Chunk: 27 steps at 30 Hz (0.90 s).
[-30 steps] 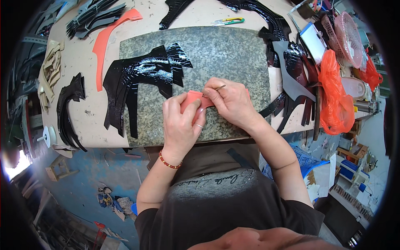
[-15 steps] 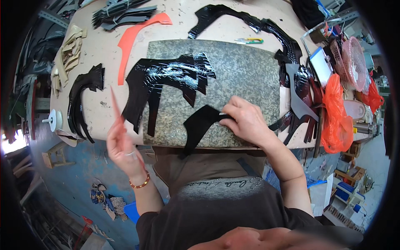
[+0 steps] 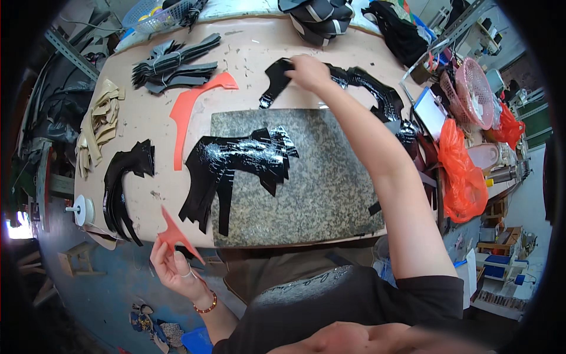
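My left hand is raised at the table's near left edge, closed on a flat coral-red cut piece with pointed ends. A small dark patch shows behind that piece; what it is I cannot tell. Stretched across the table, my right hand grips the edge of a black cut piece at the far row of glossy black pieces. Its fingertips are partly hidden. Between my arms, a fanned stack of shiny black pieces lies partly on the mottled stone slab.
A long coral-red curved piece lies left of the slab. More black pieces, beige strips and grey bundles are farther left. Along the right edge are a red plastic bag, pink baskets and a clipboard.
My right hand has moved from the slab's near edge to the far row with the black piece. My left hand has turned the red piece and lowered. The view has tilted farther up the table.
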{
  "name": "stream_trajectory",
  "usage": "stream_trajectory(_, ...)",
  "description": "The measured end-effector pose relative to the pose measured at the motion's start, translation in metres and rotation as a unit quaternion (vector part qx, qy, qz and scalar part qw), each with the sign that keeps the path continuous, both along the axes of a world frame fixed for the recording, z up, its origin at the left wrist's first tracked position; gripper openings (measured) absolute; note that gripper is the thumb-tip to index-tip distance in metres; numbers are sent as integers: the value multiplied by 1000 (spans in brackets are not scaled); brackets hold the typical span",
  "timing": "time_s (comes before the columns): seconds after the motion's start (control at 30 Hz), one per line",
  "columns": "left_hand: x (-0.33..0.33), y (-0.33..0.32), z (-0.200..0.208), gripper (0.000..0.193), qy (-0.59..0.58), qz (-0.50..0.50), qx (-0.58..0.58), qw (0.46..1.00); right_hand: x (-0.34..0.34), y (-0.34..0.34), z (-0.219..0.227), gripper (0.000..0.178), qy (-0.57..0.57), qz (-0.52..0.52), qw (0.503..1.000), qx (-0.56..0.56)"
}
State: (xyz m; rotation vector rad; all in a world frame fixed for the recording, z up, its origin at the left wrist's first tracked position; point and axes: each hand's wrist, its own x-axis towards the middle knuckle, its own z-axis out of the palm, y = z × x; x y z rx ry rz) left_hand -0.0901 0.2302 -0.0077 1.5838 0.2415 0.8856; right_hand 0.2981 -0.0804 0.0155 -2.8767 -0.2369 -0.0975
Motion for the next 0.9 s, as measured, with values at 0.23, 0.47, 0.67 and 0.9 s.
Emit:
stream_trajectory(0.23, 2, 9, -13, 27, 43, 18, -45, 998, 32, -57, -20, 27, -19, 23, 998, -56)
stream_trajectory(0.47, 26, -6, -2, 27, 30, -19, -26, 999, 32, -63, -13, 24, -92, 61, 980, -163)
stream_trajectory(0.67, 23, -20, 3, 25, 3, -42, -15, 999, 14, -66, 10, 19, -164, 66, 976, -128)
stream_trajectory(0.9, 2, -22, 14, 25, -11, -34, 14, 999, -41, -50, 77, 28, -317, 160, 934, -33)
